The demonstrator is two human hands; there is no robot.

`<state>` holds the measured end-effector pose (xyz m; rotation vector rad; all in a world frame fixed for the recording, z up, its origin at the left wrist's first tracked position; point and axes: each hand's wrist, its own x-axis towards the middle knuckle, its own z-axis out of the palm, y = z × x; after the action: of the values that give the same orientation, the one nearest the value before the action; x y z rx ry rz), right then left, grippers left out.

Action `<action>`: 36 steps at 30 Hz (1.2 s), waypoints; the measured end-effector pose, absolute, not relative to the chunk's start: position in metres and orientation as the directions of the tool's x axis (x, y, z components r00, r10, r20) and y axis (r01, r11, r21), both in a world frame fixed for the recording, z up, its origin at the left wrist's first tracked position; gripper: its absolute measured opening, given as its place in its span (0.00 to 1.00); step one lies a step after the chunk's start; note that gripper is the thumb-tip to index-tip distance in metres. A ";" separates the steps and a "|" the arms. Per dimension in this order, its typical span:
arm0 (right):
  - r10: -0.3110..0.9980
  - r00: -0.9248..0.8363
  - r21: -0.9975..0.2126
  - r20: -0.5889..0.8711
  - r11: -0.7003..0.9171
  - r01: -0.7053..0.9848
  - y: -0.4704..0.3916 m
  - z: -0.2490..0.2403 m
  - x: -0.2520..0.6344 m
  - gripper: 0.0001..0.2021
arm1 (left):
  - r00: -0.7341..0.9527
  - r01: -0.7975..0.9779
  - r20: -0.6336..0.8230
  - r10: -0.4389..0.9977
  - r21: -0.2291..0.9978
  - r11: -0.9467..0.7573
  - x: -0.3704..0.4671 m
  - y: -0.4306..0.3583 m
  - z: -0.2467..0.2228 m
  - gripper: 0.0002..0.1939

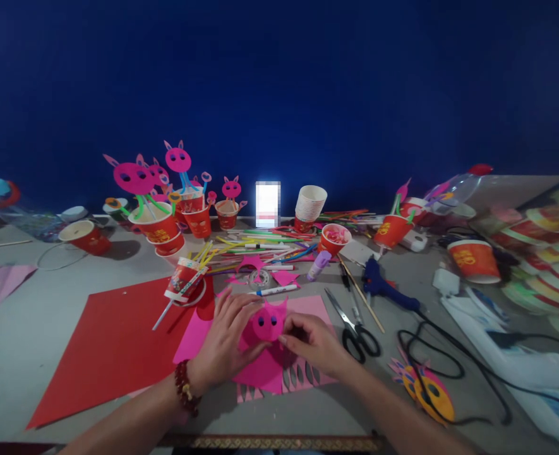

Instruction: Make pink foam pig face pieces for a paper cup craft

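Near the front of the table, a small pink paper animal face (268, 321) with two dark eyes and pointed ears lies between my hands. My left hand (227, 338), with a beaded bracelet at the wrist, curves around its left side, fingers apart. The fingers of my right hand (310, 341) are pinched together at its lower right edge. Beneath are bright pink paper (264, 370) and light pink paper (324, 309) with leaf-shaped cutouts. A white marker (276, 291) lies just behind the face.
Scissors (352, 328) and a blue glue gun (386, 284) with a looping cord lie right. Red paper (113, 341) spreads left. Cups with pink paper faces (134, 178) stand behind, beside colourful sticks (260, 240) and a purple glue stick (318, 265).
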<state>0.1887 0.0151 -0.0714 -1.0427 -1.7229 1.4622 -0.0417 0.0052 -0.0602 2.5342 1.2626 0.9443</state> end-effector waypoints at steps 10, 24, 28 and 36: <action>0.986 -0.153 -0.986 0.065 0.087 0.140 0.026 -0.054 0.204 0.10 | 0.274 0.846 0.420 0.865 0.322 -0.424 -0.061 0.027 -0.071 0.21; 0.984 -0.119 -0.976 0.131 0.149 0.156 0.030 -0.053 0.211 0.09 | 0.396 0.874 0.292 0.871 0.172 -0.455 -0.065 0.018 -0.061 0.18; 0.977 0.014 -0.973 0.213 0.211 0.096 0.033 -0.047 0.218 0.10 | 0.409 0.891 0.282 0.868 0.080 -0.446 -0.070 0.017 -0.065 0.24; 0.914 0.361 -0.949 0.185 0.262 -0.175 0.041 -0.043 0.229 0.16 | 0.458 0.830 0.362 0.811 0.152 -0.537 -0.066 0.021 -0.067 0.13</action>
<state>0.2288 0.0414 -0.0428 -1.0301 -0.9003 0.8902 -0.0659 0.0210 -0.0666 2.7221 1.5329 0.6352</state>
